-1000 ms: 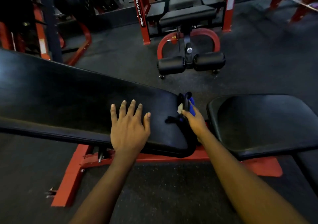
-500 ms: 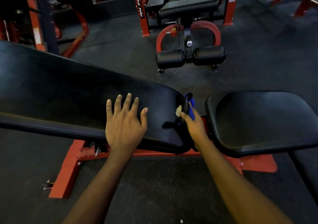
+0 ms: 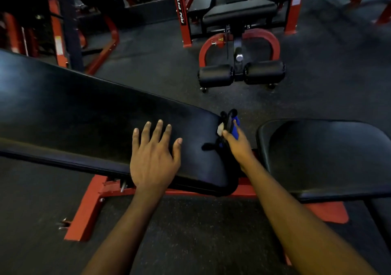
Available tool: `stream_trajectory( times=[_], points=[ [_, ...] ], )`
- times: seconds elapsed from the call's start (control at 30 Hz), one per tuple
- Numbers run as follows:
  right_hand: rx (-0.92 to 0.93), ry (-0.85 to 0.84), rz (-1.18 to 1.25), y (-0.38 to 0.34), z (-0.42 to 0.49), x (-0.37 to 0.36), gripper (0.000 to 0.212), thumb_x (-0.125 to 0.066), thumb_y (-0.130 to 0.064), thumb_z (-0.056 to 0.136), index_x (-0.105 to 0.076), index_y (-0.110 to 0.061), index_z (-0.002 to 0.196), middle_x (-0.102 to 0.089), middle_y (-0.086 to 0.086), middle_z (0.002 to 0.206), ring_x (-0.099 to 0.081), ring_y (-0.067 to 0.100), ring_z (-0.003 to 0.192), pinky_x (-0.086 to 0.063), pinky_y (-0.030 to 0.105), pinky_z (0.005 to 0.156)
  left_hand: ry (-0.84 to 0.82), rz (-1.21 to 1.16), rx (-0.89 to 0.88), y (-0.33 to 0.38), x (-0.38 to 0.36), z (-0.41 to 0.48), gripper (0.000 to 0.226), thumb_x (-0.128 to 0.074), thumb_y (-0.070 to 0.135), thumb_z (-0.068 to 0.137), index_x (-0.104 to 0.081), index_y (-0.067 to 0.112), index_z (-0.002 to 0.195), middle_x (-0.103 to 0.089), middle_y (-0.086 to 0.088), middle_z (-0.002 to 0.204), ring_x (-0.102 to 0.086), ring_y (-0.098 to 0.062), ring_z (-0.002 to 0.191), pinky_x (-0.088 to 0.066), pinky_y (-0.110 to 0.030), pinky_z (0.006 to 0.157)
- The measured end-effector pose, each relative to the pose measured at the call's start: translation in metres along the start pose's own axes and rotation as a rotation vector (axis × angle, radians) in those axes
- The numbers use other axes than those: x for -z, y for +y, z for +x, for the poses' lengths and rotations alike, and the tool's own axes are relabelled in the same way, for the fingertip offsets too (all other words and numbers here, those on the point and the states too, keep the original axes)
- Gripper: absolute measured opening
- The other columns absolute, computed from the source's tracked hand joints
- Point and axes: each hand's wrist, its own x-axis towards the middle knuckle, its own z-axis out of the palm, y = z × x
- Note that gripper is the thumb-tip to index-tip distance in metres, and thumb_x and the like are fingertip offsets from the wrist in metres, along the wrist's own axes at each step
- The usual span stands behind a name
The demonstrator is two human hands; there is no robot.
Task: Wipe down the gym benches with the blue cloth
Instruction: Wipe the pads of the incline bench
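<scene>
A long black bench back pad (image 3: 84, 116) on a red frame stretches from the left to the centre. Its separate black seat pad (image 3: 325, 158) lies to the right. My left hand (image 3: 152, 158) rests flat, fingers spread, on the back pad near its right end. My right hand (image 3: 237, 145) is in the gap between the two pads and grips the blue cloth (image 3: 234, 126), bunched against the back pad's end edge. Most of the cloth is hidden by my fingers and the pad.
The bench's red base frame (image 3: 93, 207) runs along the dark rubber floor (image 3: 190, 232) in front of me. Another bench with two black roller pads (image 3: 241, 74) stands beyond, inside a red rack (image 3: 179, 10). More red racks (image 3: 57, 31) stand at far left.
Both hands have stayed where they were on the pad and in the gap. Only the view has shifted slightly.
</scene>
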Motion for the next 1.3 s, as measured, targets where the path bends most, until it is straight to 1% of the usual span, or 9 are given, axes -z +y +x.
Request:
stream_trajectory(
  times=[0.13, 0.23, 0.4, 0.53, 0.67, 0.8, 0.93, 1.13, 1.3],
  points=[
    [0.014, -0.003, -0.038, -0.002, -0.024, -0.002, 0.072, -0.056, -0.063, 0.081, -0.04, -0.038, 0.147, -0.038, -0.004, 0.154, -0.043, 0.022, 0.136, -0.039, 0.049, 0.11, 0.004, 0.007, 0.014, 0.0, 0.0, 0.001, 0.061, -0.022, 0.055, 0.099, -0.048, 0.022, 0.143, -0.042, -0.003, 0.152, -0.028, -0.025, 0.145, -0.015, -0.047, 0.12],
    [0.01, -0.027, -0.111, 0.005, -0.033, 0.001, 0.082, -0.051, -0.071, 0.075, -0.032, -0.042, 0.15, -0.023, -0.008, 0.161, -0.033, 0.022, 0.143, -0.035, 0.049, 0.113, 0.004, 0.003, 0.026, 0.002, 0.0, 0.003, 0.062, -0.022, 0.056, 0.099, -0.047, 0.021, 0.144, -0.042, -0.003, 0.152, -0.028, -0.025, 0.145, -0.014, -0.047, 0.12],
    [-0.072, -0.055, -0.266, -0.042, 0.032, -0.01, 0.062, -0.048, -0.062, 0.084, -0.047, -0.036, 0.141, -0.047, 0.005, 0.146, -0.051, 0.032, 0.125, -0.04, 0.048, 0.106, 0.121, -0.054, 0.074, 0.002, 0.003, 0.001, 0.058, -0.03, 0.052, 0.099, -0.052, 0.016, 0.14, -0.047, -0.006, 0.148, -0.032, -0.024, 0.143, -0.014, -0.046, 0.121],
    [-0.051, -0.165, -0.478, -0.097, 0.056, -0.033, 0.054, -0.046, -0.065, 0.085, -0.057, -0.035, 0.129, -0.059, 0.01, 0.133, -0.056, 0.035, 0.118, -0.042, 0.036, 0.093, 0.484, -0.302, 0.196, 0.0, 0.003, -0.003, 0.037, -0.049, 0.031, 0.096, -0.066, 0.01, 0.123, -0.058, -0.007, 0.137, -0.043, -0.026, 0.136, -0.016, -0.048, 0.12],
    [0.092, -0.196, -0.496, -0.108, 0.041, -0.035, 0.041, -0.047, -0.056, 0.094, -0.054, -0.039, 0.131, -0.06, 0.006, 0.131, -0.055, 0.033, 0.118, -0.04, 0.038, 0.091, 0.755, -0.372, 0.642, -0.028, 0.014, 0.002, 0.039, -0.058, 0.02, 0.09, -0.061, 0.012, 0.128, -0.046, -0.008, 0.147, -0.033, -0.029, 0.141, -0.006, -0.046, 0.12],
    [-0.105, -0.162, -0.476, -0.102, 0.049, -0.019, 0.058, -0.047, -0.065, 0.083, -0.062, -0.027, 0.125, -0.062, 0.012, 0.126, -0.058, 0.034, 0.111, -0.046, 0.04, 0.095, 0.655, -0.379, 0.943, -0.054, 0.021, 0.014, 0.059, -0.05, 0.029, 0.093, -0.039, 0.008, 0.147, -0.022, -0.016, 0.159, -0.016, -0.035, 0.148, -0.008, -0.051, 0.119],
    [-0.125, -0.204, -0.625, -0.141, 0.062, -0.057, 0.069, -0.039, -0.064, 0.082, -0.062, -0.016, 0.124, -0.06, 0.017, 0.127, -0.058, 0.035, 0.112, -0.046, 0.038, 0.094, 0.555, -0.295, 0.96, -0.05, 0.017, 0.019, 0.065, -0.042, 0.037, 0.096, -0.027, 0.006, 0.151, -0.017, -0.017, 0.161, -0.01, -0.033, 0.149, -0.008, -0.052, 0.12],
    [0.078, -0.269, -0.692, -0.139, 0.054, -0.063, 0.053, -0.04, -0.063, 0.094, -0.05, -0.036, 0.138, -0.057, 0.013, 0.134, -0.053, 0.036, 0.12, -0.042, 0.041, 0.098, 0.566, -0.307, 0.944, -0.055, 0.011, 0.017, 0.065, -0.042, 0.036, 0.098, -0.023, 0.006, 0.152, -0.017, -0.014, 0.161, -0.006, -0.027, 0.15, -0.005, -0.049, 0.121],
    [-0.077, -0.161, -0.656, -0.124, 0.062, -0.047, 0.059, -0.041, -0.059, 0.092, -0.06, -0.015, 0.127, -0.06, 0.02, 0.127, -0.057, 0.038, 0.113, -0.044, 0.041, 0.094, 0.563, -0.294, 0.944, -0.053, 0.011, 0.019, 0.065, -0.043, 0.036, 0.099, -0.021, 0.007, 0.153, -0.017, -0.013, 0.161, -0.005, -0.026, 0.151, -0.005, -0.048, 0.122]
  ],
)
